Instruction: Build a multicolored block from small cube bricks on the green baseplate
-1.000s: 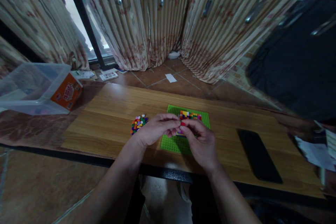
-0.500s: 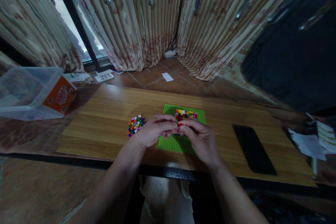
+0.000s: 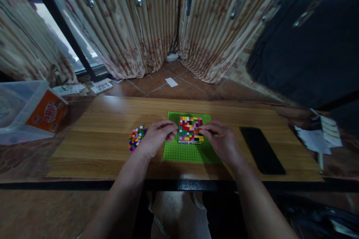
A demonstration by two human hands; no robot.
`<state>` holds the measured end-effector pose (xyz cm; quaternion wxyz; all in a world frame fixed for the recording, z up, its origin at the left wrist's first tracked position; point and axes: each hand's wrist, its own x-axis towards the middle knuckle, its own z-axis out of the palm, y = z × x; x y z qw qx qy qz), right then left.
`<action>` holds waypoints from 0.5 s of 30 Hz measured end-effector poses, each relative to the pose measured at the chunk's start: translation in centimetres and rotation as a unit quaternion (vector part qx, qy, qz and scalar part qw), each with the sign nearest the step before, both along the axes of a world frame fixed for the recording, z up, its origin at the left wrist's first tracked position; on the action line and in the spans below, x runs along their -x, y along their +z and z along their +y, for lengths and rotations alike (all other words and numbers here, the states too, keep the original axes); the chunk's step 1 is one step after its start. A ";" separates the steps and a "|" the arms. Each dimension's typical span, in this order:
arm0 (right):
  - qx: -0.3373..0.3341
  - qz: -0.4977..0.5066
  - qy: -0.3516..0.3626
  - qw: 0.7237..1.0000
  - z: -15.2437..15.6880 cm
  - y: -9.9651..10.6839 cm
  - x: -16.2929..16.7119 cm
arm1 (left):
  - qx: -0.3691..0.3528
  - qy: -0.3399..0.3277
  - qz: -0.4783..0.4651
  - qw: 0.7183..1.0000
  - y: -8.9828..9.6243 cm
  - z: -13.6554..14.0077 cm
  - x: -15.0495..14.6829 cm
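A block built of small multicoloured bricks (image 3: 190,129) stands on a green studded baseplate (image 3: 182,154). My left hand (image 3: 158,136) is at the block's left side, thumb and fingertips pinched together. Anything between those fingertips is too small to make out. At the block's right edge, my right hand (image 3: 221,140) has its thumb and forefinger closed in a pinch. A reddish spot shows at its fingertips, but I cannot tell a held brick from the block behind. Loose coloured bricks (image 3: 136,138) lie heaped left of the baseplate, close to my left wrist.
The wooden tabletop (image 3: 98,134) carries a black phone-like slab (image 3: 262,149) on the right. A clear plastic bin (image 3: 25,119) with an orange label stands at the left. White papers (image 3: 314,138) lie at the far right. Striped curtains (image 3: 146,26) hang behind.
My hands were together over the front of the block, with something red between the fingertips. They have moved apart to either side, uncovering the block's top. The view has shifted slightly.
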<state>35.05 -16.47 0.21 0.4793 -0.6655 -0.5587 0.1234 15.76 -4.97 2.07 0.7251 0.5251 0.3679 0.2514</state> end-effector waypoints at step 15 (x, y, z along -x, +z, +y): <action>0.024 -0.051 -0.065 0.996 1.2 -0.1 1.2 | -0.012 -0.006 0.023 1.000 -0.2 0.1 0.2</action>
